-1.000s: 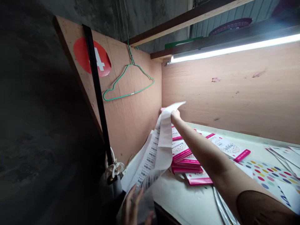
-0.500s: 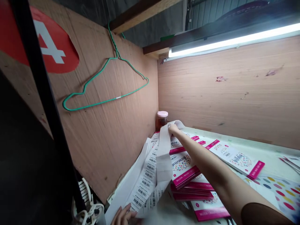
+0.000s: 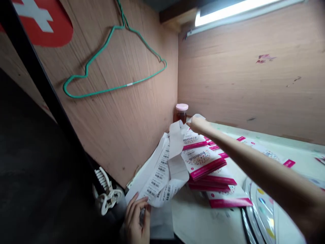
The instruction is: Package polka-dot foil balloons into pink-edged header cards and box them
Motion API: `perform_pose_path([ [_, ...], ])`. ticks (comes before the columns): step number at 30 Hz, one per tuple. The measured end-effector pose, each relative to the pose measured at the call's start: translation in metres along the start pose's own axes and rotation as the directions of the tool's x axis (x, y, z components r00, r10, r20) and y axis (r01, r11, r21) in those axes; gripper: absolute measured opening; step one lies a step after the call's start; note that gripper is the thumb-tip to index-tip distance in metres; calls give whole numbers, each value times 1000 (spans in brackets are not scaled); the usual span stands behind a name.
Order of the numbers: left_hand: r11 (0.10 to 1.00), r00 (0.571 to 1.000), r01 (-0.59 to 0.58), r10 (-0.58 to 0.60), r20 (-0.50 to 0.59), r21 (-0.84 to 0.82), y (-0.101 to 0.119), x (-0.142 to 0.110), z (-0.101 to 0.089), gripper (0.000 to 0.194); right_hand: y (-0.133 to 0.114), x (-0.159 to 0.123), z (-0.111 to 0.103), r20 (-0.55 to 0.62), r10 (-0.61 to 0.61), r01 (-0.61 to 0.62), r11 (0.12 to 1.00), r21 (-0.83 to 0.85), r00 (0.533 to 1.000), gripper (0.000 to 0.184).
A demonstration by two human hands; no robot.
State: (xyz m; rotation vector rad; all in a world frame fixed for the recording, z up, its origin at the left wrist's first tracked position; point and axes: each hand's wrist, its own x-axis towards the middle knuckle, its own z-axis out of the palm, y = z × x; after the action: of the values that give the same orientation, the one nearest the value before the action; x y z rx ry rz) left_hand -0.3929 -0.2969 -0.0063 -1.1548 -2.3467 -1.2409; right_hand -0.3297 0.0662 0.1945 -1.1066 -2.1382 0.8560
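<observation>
A long, white barcode label strip [image 3: 157, 176] lies in loose folds along the left side of a white table [image 3: 198, 220], between the wooden side panel [image 3: 138, 135] and stacked pink-edged packets [image 3: 203, 159] with dotted fronts. Your left hand [image 3: 135, 222] is at the strip's near end, fingers bent and a little apart, thumb set off from them; whether they pinch the paper or only rest against it, you cannot tell from here. Your right hand [image 3: 198, 124] reaches to the far end, just beside a pink-lidded jar [image 3: 181, 115], its fingers curled closed on the paper, which shows on both sides of the fist.

The strip should feel almost weightless, limp and springy where it curls, likely smooth on its plain back. It could crease or tear if pulled sharply. Hold it flat by the ends or side margins, off the printed codes.
</observation>
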Motion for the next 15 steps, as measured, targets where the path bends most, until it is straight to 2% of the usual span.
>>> perform_pose_path([
  [2, 981, 979, 177, -167, 119, -83, 18, 1, -11, 21, 15, -46, -17, 71, -44, 52, 991, -119, 996, 18],
  [4, 923, 922, 353, -313, 229, -157, 29, 4, -10, 26, 34, -114, -29, 227, -203, 263, 925, -274, 953, 23],
  [6, 856, 875, 449, -364, 319, -255, 31, 6, 1, 34, 53, -191, -29, 371, -211, 297, 936, -191, 904, 34],
  [7, 816, 858, 485, -372, 355, -314, 29, 7, 9, 38, 62, -228, -24, 464, -170, 247, 963, -108, 869, 35],
  [9, 740, 836, 528, -368, 407, -417, 22, 6, 21, 42, 75, -290, -2, 605, -69, 50, 998, 49, 793, 30],
  [11, 699, 833, 538, -359, 420, -471, 20, 3, 27, 42, 82, -327, 29, 630, 24, -184, 964, 191, 777, 36],
  [13, 714, 855, 509, -353, 381, -481, 26, -2, 23, 37, 81, -341, 59, 602, 102, -386, 848, 364, 792, 51],
  [15, 800, 911, 406, -313, 270, -441, 42, -10, 12, 28, 76, -340, 80, 575, 142, -502, 679, 536, 806, 66],
])
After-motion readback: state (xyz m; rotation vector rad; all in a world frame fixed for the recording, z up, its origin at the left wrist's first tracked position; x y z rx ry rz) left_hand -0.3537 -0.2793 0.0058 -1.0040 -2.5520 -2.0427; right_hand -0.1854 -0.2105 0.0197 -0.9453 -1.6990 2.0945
